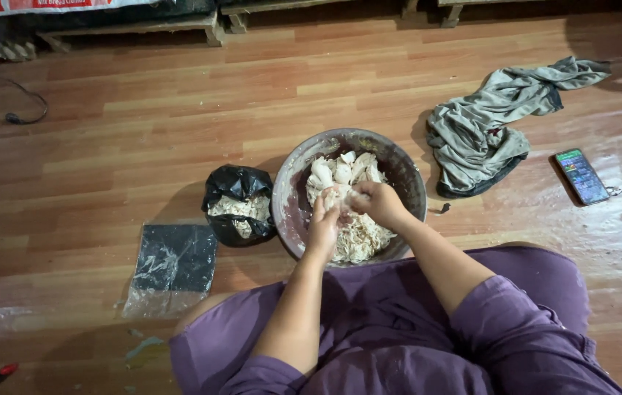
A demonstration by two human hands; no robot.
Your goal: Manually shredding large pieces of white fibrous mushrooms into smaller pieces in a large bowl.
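Note:
A round metal bowl (292, 192) sits on the wooden floor in front of my lap, filled with pale, whitish shredded and chunky pieces (355, 241). Both hands are over the bowl's middle. My left hand (324, 219) and my right hand (374, 201) meet at a pale piece (340, 195) and grip it between their fingers. Larger whole pieces (340, 170) lie at the far side of the bowl. My purple garment covers my knees below.
A black plastic bag (238, 186) with more pale shreds stands left of the bowl. A flat dark plastic sheet (173, 263) lies nearer left. A crumpled grey cloth (483, 135) and a phone (581, 175) lie to the right. A cable (14, 115) lies far left.

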